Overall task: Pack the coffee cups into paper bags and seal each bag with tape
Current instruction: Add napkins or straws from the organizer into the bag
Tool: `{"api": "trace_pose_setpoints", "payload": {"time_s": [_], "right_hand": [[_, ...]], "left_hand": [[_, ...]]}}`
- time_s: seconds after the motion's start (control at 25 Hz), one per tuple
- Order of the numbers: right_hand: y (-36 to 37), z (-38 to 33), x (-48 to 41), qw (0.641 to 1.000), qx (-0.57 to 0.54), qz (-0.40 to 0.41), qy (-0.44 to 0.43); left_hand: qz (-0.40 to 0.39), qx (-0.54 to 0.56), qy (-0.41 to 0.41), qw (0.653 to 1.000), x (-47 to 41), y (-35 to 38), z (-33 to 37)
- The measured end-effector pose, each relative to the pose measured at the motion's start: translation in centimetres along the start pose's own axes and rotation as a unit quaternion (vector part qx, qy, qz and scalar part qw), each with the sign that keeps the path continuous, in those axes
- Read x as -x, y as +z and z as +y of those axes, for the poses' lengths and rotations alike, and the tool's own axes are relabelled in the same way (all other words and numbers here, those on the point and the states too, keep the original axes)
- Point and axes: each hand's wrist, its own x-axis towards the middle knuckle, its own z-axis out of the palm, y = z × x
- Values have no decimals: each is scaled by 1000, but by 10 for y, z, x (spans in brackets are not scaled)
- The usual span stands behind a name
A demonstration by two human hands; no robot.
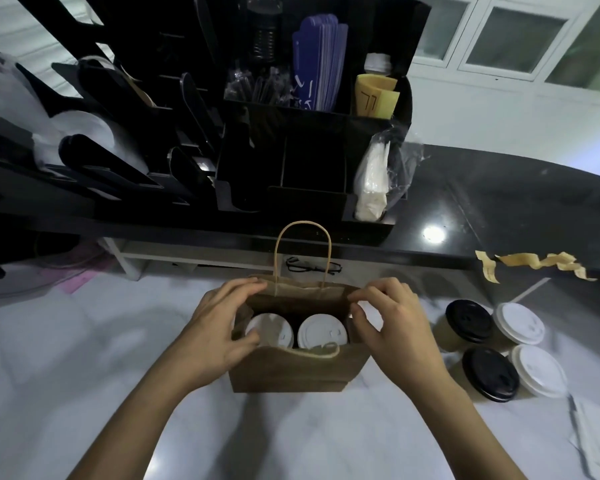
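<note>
A brown paper bag [291,372] stands open on the white marble counter, one twisted handle upright at its far side. Inside it sit two white-lidded coffee cups [321,332] side by side. My left hand [222,323] grips the bag's left rim, fingers curled over the top edge and thumb at the near side. At the right rim, my right hand [385,323] pinches the top corner. To the right of the bag stand several more cups, two with black lids [489,374] and two with white lids [537,370].
A black organizer [309,161] with straws, sleeves and napkins stands on the dark raised counter behind the bag. Strips of tan tape [537,263] hang from that counter's edge at right. Eyeglasses [312,266] lie behind the bag. Folded white paper [596,434] lies at far right.
</note>
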Motion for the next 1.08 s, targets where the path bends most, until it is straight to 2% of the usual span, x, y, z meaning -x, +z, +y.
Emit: {"api": "trace_pose_setpoints", "payload": {"time_s": [0.2,0.44,0.72,1.08], "right_hand": [[-9,0,8,999,-35,-12,31],[-24,-9,14,995,-85,13,42],[-50,-11,31,992,-101,53,60],[-91,30,93,977,-105,120,140]], "left_hand": [[68,-19,7,997,1,-4,17],[121,13,72,990,4,-19,56],[90,-2,181,979,6,-8,109],[14,-15,273,962,2,50,162]]}}
